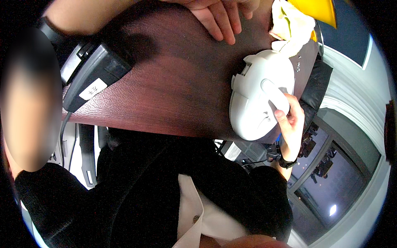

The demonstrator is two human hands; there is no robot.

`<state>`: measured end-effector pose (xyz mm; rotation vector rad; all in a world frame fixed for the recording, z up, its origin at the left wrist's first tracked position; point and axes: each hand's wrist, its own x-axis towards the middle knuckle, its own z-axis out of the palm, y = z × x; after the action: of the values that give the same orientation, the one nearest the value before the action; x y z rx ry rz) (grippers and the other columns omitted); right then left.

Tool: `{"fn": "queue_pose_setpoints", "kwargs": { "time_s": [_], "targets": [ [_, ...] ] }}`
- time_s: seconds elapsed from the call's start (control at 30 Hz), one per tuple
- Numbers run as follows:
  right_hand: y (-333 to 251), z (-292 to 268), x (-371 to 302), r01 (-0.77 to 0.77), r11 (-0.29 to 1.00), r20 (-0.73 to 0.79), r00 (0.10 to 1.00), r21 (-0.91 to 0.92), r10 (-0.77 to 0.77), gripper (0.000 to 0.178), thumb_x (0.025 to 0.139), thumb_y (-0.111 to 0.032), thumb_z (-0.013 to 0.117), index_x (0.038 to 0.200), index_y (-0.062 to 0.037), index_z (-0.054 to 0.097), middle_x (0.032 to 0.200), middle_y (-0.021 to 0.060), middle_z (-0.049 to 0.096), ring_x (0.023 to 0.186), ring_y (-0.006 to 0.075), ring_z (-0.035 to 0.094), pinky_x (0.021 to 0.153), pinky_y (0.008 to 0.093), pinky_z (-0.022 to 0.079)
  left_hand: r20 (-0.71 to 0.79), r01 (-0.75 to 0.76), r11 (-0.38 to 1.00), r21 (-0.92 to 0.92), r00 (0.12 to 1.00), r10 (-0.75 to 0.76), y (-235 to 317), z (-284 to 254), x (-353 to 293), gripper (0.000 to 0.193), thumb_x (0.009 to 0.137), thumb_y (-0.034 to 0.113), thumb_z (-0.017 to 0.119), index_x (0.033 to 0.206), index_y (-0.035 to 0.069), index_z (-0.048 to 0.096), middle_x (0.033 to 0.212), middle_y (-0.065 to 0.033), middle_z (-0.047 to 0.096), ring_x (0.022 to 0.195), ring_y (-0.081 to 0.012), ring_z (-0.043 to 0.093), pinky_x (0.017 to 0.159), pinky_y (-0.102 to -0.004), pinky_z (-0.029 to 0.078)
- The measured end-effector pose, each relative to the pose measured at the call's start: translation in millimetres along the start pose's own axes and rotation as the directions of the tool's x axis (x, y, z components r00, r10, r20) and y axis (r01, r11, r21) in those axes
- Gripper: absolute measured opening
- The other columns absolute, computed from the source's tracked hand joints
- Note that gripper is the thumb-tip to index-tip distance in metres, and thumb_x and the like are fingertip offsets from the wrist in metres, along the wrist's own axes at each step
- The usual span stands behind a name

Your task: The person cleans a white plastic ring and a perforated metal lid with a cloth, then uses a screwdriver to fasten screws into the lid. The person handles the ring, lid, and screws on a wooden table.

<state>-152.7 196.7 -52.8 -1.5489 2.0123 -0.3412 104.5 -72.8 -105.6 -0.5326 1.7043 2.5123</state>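
A white, rounded plastic appliance (256, 97) with a curved bar on its side lies at the right side of the brown table (178, 91). I cannot tell its exact kind. My right hand (291, 118) reaches up from below and grips its right side at the bar, thumb in front; the other fingers are partly hidden behind it. At the top edge, my left hand (219, 16) hangs over the far part of the table with fingers stretched out and nothing in them. The picture's edge cuts off part of this hand.
On the left of the table sits a black wedge-shaped device (97, 76) with a white label and a cable. A crumpled cream cloth or tissue (291, 27) lies beyond the appliance, beside a yellow object (318, 10). A glass window (335, 177) is at the right.
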Motion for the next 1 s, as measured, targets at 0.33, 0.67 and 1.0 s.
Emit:
{"fn": "queue_pose_setpoints", "kwargs": {
  "time_s": [0.33,0.67,1.0],
  "targets": [
    [-8.0,-5.9,4.8,0.163,0.978,-0.077,0.982,-0.132,-0.175,0.045,0.073,-0.01,0.075,0.112,0.0005,0.056,0.105,0.0132,0.06,0.1,0.0248,0.058,0.087,0.0334,0.045,-0.158,-0.009,0.996,0.087,0.987,0.022,-17.1,10.6,23.2,0.029,0.097,0.02,0.042,0.122,0.006,0.051,0.097,-0.0063,0.063,0.08,-0.0126,0.066,0.071,-0.0238,0.056],
    [98.0,-7.6,-38.5,-0.317,0.852,-0.159,0.897,0.418,0.412,0.023,0.099,-0.021,0.046,0.102,-0.0034,0.06,0.074,-0.0025,0.054,0.062,0.0044,0.053,0.05,0.0177,0.04,-0.181,0.108,0.984,0.145,0.98,-0.081,-7.3,16.6,15.8,0.031,0.095,0.013,0.048,0.122,-0.001,0.049,0.104,-0.0144,0.063,0.09,-0.019,0.066,0.08,-0.0268,0.054],
    [129.7,27.1,-57.2,0.026,0.922,-0.264,0.961,0.385,0.083,0.024,0.094,-0.014,0.047,0.112,-0.0041,0.06,0.069,0.0029,0.058,0.058,0.0092,0.054,0.052,0.024,0.044,-0.208,0.165,0.767,0.62,0.977,-0.042,27.7,69.3,24.6,0.043,0.086,0.016,0.069,0.122,-0.002,0.051,0.109,-0.0139,0.062,0.097,-0.0197,0.062,0.088,-0.0294,0.048]
  ]
}}
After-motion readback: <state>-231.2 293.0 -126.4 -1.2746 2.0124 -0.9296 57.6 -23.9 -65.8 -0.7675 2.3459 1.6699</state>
